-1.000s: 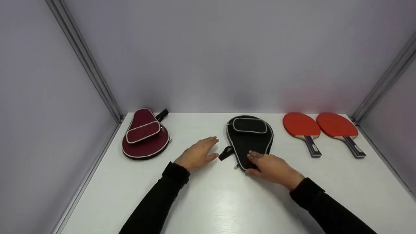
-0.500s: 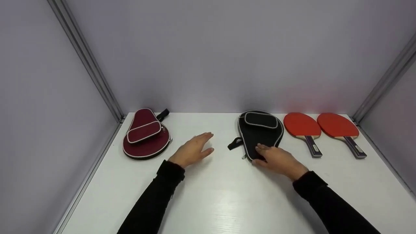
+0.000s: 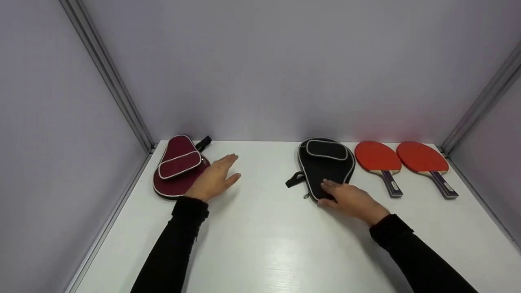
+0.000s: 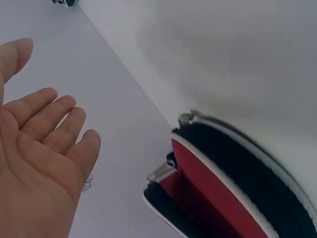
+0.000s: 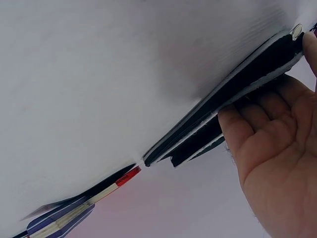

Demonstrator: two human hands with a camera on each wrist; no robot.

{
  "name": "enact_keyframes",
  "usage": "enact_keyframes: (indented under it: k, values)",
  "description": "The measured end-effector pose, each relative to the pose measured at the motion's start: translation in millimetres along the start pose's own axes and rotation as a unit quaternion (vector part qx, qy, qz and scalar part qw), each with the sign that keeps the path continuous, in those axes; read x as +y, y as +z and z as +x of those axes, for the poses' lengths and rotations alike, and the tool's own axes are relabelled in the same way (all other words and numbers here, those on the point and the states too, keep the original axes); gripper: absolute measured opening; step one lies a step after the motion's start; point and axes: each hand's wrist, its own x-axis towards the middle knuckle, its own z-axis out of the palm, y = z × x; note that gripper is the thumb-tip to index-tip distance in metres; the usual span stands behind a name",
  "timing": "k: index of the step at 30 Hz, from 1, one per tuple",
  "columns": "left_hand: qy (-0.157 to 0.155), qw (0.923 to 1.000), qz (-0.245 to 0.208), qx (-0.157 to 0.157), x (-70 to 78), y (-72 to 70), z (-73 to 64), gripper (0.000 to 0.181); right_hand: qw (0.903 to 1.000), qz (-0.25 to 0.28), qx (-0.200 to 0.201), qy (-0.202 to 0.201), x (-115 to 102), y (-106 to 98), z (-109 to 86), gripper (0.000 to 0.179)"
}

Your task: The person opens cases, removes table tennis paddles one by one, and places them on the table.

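Note:
My right hand (image 3: pixel 352 200) rests on the narrow end of a black table tennis bat case (image 3: pixel 323 171) with pale piping. Its fingers lie over the top of the case, and the thumb is at the near end by the zip pull. In the right wrist view the fingertips are partly hidden behind the case's edge (image 5: pixel 198 126). My left hand (image 3: pixel 213 178) is held with fingers extended and nothing in it. It overlaps the right side of a dark red bat case (image 3: pixel 176 187) in the head view. The red case's zipped side (image 4: pixel 237 153) shows beside the hand in the left wrist view.
Two red table tennis bats (image 3: pixel 376 155) lie side by side at the back right, handles toward me. The closer one is just right of the black case. Pale walls (image 3: pixel 260 73) enclose the white table (image 3: pixel 260 244) at the back and both sides.
The black case has slid back and to the right under my right hand, then stayed put. My left hand has moved left toward the red case. The bats have not moved.

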Motion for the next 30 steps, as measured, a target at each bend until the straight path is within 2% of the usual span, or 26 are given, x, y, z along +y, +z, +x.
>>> enact_keyframes:
  k: [4,9,10,11,16,17,18,23,30]
  values:
    - [-0.022,0.9993,0.025,0.017,-19.8,-16.1,-3.8,0.071,1.0000,0.001,0.002,0.001,-0.6,0.1,0.0,0.072]
    - [-0.045,0.9980,0.032,0.030,-45.8,-35.2,-12.4,0.076,1.0000,0.001,0.004,0.000,-0.2,1.5,0.2,0.072]
    - [-0.051,0.9980,0.027,0.028,-51.6,-39.2,-13.9,0.078,1.0000,0.001,0.004,0.000,-0.1,1.9,0.6,0.071]
    - [-0.045,0.9983,0.022,0.029,-76.6,-34.2,-9.0,0.081,1.0000,0.000,0.004,0.001,0.0,2.1,0.9,0.071]
    - [-0.078,0.9965,0.025,0.014,-98.1,-50.0,-17.5,0.091,1.0000,-0.006,0.002,0.002,-0.5,2.1,0.3,0.072]
    - [-0.086,0.9958,0.031,0.013,-100.0,-52.0,-19.9,0.093,1.0000,-0.007,0.001,0.002,-0.8,2.0,0.1,0.072]
    - [-0.104,0.9938,0.039,0.006,-82.1,-62.5,-28.7,0.092,1.0000,-0.007,0.000,0.003,-1.0,1.9,0.1,0.073]
    - [-0.129,0.9906,0.046,-0.003,-89.2,-65.2,-34.6,0.095,1.0000,-0.008,0.000,0.004,-1.3,1.9,-0.6,0.073]
    - [-0.114,0.9917,0.056,0.017,-100.3,-60.5,-36.2,0.085,0.9999,-0.013,0.001,0.000,-2.1,1.6,-2.8,0.075]
